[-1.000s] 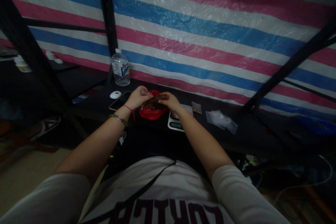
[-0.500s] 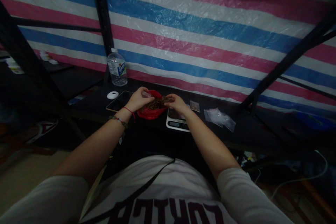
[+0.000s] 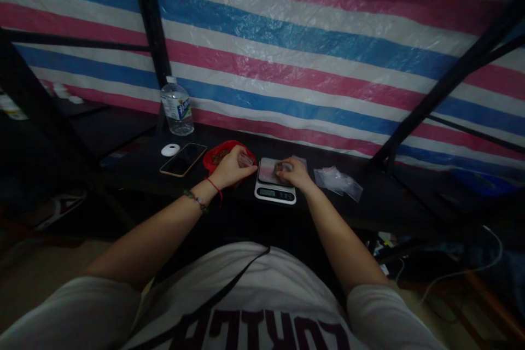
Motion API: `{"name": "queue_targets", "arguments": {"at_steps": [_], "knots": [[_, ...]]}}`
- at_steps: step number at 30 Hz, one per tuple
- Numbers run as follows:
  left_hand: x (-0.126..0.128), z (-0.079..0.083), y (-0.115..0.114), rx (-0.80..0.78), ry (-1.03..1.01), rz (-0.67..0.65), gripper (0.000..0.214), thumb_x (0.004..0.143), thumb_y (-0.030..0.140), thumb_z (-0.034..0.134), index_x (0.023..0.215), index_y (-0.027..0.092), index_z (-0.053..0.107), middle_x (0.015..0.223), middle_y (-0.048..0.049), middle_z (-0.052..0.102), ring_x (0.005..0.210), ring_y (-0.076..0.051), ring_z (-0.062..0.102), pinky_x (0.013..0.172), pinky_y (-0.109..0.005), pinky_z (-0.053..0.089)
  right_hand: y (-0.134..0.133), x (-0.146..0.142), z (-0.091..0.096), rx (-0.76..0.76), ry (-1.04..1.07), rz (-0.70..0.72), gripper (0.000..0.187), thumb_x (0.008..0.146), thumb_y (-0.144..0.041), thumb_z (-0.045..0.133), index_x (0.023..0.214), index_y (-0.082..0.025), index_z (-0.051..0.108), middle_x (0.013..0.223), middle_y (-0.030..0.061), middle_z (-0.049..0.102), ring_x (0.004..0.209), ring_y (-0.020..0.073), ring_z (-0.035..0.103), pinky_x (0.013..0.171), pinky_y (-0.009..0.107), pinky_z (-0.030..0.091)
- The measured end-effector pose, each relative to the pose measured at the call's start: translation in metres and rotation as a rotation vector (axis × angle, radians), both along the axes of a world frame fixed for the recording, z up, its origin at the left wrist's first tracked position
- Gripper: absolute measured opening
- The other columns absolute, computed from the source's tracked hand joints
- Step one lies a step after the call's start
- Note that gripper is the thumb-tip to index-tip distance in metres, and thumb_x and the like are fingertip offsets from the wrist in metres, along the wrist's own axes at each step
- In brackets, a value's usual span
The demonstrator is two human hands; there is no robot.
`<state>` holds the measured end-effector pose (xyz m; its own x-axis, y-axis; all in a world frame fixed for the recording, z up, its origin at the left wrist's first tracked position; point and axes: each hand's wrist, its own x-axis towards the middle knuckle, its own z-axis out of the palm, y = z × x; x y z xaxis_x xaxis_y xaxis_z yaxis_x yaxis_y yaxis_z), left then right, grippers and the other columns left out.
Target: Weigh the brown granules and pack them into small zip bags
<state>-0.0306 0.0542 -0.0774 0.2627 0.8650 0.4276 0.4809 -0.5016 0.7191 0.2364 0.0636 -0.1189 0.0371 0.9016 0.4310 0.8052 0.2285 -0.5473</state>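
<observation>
My left hand (image 3: pixel 233 168) is closed on a small clear plastic bag (image 3: pixel 246 160) in front of the red plastic bag (image 3: pixel 210 159). The red bag lies open, with small brownish pieces (image 3: pixel 219 156) inside, too small to name. Over the plate of a white digital scale (image 3: pixel 262 193), my right hand (image 3: pixel 296 174) pinches a small clear packet of brownish pieces (image 3: pixel 279 167). Whether the packet rests on the plate I cannot tell. Partly hidden behind my right hand lies another small clear bag (image 3: pixel 302 160).
Several clear plastic bags (image 3: pixel 338 181) lie right of the scale. To the left are a phone (image 3: pixel 184 159), a white oval object (image 3: pixel 170 150) and a clear bottle (image 3: pixel 178 106). Dark metal posts (image 3: pixel 153 33) and a striped plastic sheet (image 3: pixel 287 60) stand behind the black table (image 3: pixel 135 167).
My right hand has moved from above the red bag to the scale with the brownish packet. My left hand has shifted right, towards the scale, still with the clear bag.
</observation>
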Motion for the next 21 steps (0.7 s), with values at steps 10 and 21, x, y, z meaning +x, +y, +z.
{"name": "queue_targets", "arguments": {"at_steps": [10, 21], "knots": [[0.025, 0.005, -0.039, 0.138, 0.284, -0.167, 0.042, 0.072, 0.039, 0.064, 0.104, 0.02, 0.047, 0.089, -0.0061, 0.065, 0.08, -0.023, 0.066, 0.068, -0.032, 0.048, -0.079, -0.048, 0.059, -0.207, 0.315, 0.586, 0.021, 0.087, -0.033, 0.052, 0.095, -0.02, 0.067, 0.095, 0.0035, 0.064, 0.084, 0.0155, 0.061, 0.077, 0.03, 0.048], [0.032, 0.019, -0.063, 0.115, 0.337, -0.293, 0.07, 0.066, 0.043, 0.073, 0.127, 0.021, 0.046, 0.108, -0.0109, 0.064, 0.096, -0.03, 0.064, 0.08, -0.036, 0.047, -0.095, -0.053, 0.072, -0.34, 0.102, 0.536, 0.017, 0.076, -0.013, 0.055, 0.071, -0.016, 0.071, 0.064, -0.0008, 0.064, 0.058, 0.0105, 0.055, 0.053, 0.02, 0.039]]}}
